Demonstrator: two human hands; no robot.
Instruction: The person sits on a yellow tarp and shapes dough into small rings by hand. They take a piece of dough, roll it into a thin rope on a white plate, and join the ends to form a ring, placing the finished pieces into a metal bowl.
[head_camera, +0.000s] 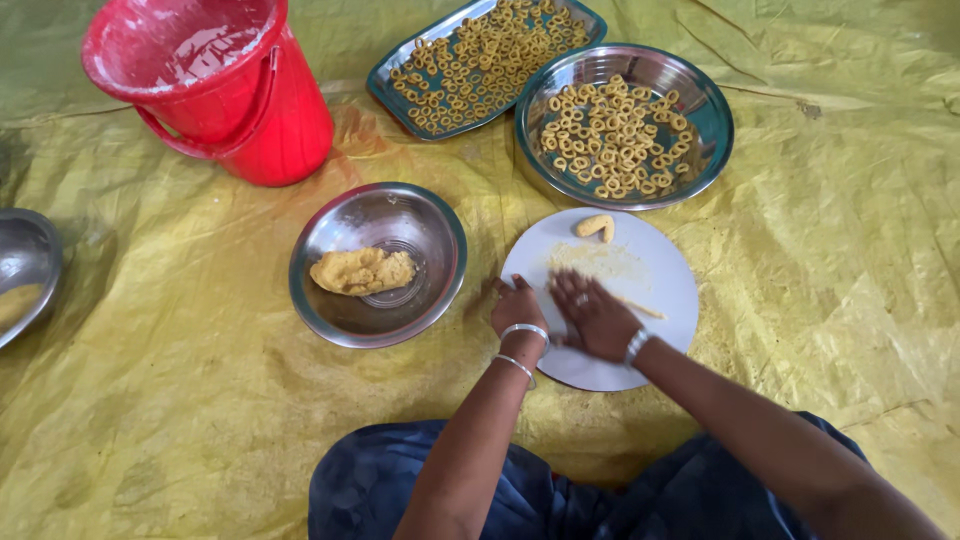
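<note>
1. A person seated on a yellow plastic sheet (180, 400) works dough on a round white board (660, 270), seen from a head-worn camera looking down.

2. The right hand (592, 316) lies flat on the board, fingers (566, 290) stretched out and held close together, palm down over a thin dough strand (640, 306) whose end pokes out to the side.

3. The left hand (518, 306) rests at the board's left edge, fingers curled loosely downward; whether it pinches any dough cannot be told.

4. A small bent piece of dough (596, 226) sits at the board's far edge, with a floury smear just below it.

5. The main dough lump (362, 271) lies in a steel bowl (340, 320) just left of the board.

6. Finished rings fill a round steel plate (700, 110) and a rectangular tray (400, 70) beyond the board; a red bucket (290, 130) stands to the far left, and another steel bowl (25, 265) shows at the frame's edge.

7. Judged from the pose, rolling well calls for even, light pressure from the flat palm, so the strand keeps one thickness and does not tear, with the left hand steadying the board.
</note>
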